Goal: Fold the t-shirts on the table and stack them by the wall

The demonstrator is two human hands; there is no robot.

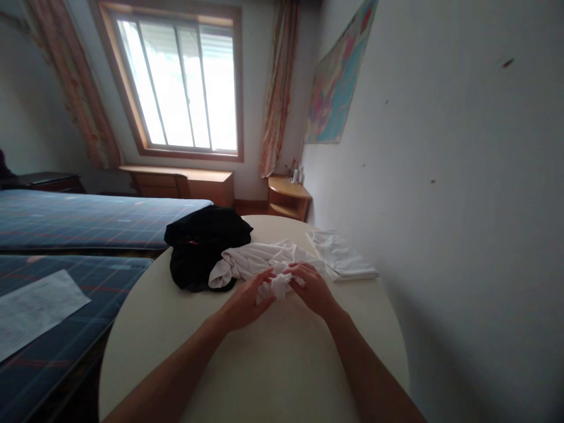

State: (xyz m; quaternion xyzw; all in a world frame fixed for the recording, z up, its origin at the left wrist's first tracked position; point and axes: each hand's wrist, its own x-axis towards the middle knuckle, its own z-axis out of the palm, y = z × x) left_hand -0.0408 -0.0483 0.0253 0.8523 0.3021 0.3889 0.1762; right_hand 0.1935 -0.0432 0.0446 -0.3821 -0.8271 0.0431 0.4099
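While facing a bright window (176, 88) across a round, pale desk (273, 370), holds a white cloth (259, 258) near the middle of the desktop. Grips its crumpled near end from both sides: left hand (245, 298) at one edge, fingers curled in and thumb low against the bunched fabric; right hand (314, 286) opposite, fingers bent over the top. Has each grip partly closed on the cloth, fingertips near one another; cannot tell how tightly. Beyond the fingers, spread in loose creases toward the left, ending in an open fold partly over a black garment (211, 232). Has that black garment heaped at the far left of the desktop, and a folded white stack (346, 258) at the right, just beside the cloth and close to the bare wall (462, 235). To the left, displays two blue plaid mattresses, a farther one (83, 217) and a nearer one (106, 273), with a sheet of paper (39, 308) on the latter, too blurred to read. In the background, features patterned curtains (279, 88), a colorful map (339, 82) and a wooden corner shelf (288, 188) bearing small objects, too small to make out.
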